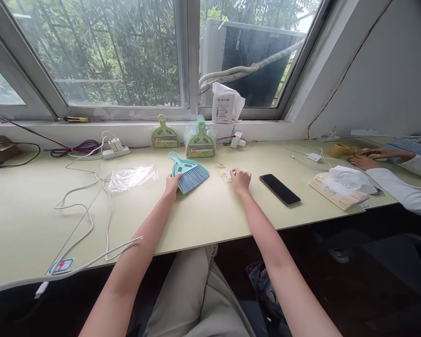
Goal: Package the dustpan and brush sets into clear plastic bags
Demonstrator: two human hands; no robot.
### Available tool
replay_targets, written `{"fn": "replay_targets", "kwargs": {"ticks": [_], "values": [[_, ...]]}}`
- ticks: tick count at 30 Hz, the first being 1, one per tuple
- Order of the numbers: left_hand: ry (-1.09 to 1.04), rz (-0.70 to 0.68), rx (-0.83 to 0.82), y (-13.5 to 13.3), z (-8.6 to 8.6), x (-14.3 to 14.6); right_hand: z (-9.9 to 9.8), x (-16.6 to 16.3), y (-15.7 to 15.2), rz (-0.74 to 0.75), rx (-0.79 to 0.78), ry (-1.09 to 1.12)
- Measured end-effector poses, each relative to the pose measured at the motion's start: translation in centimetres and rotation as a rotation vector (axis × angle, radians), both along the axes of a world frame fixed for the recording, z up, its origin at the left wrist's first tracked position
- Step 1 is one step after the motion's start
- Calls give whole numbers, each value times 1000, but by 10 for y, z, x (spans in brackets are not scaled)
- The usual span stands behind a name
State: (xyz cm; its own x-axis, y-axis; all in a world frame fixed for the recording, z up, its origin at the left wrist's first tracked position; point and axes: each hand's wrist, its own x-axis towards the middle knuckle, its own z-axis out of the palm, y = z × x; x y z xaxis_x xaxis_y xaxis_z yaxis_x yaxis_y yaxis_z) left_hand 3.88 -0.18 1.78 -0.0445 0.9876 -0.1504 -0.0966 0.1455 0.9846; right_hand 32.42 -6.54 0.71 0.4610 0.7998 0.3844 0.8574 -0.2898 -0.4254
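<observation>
My left hand (173, 184) grips the side of a small teal dustpan-and-brush set (189, 173), its bluish bristles facing me and its looped handle pointing to the back left. To the right, the closed fingers of my right hand (241, 180) are on the end of a printed card (224, 172) with yellow and pink markings. Behind the set stand several packed dustpan-and-brush sets (201, 140), green in front and teal behind. Another green set (165, 133) leans at the wall to their left. A crumpled clear plastic bag (131, 178) lies left of my left hand.
Right of my right hand lies a black phone (279, 189), then a tissue pack (342, 187). White cables (87, 210) cross the left table. A power strip (116, 152) and a wrapped box (226, 105) are at the back. Another person's hands (368, 159) rest at far right.
</observation>
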Motion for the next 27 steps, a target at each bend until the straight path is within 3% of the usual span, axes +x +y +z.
{"fn": "replay_targets", "kwargs": {"ticks": [4,9,12,20,24,27], "values": [[-1,18,-2,4,-3,-1,4,-5,-5,-42,-31,21],[14,1,-27,6,-2,-1,9,-10,-6,123,-169,83],[1,4,-26,3,1,-1,8,-6,-4,112,-201,186],[-11,-111,-12,-1,4,-1,12,9,-3,33,208,513],[17,-238,14,-5,7,0,34,-5,-12,334,427,792],[55,-338,62,-10,9,1,48,-17,-24,539,373,852]]}}
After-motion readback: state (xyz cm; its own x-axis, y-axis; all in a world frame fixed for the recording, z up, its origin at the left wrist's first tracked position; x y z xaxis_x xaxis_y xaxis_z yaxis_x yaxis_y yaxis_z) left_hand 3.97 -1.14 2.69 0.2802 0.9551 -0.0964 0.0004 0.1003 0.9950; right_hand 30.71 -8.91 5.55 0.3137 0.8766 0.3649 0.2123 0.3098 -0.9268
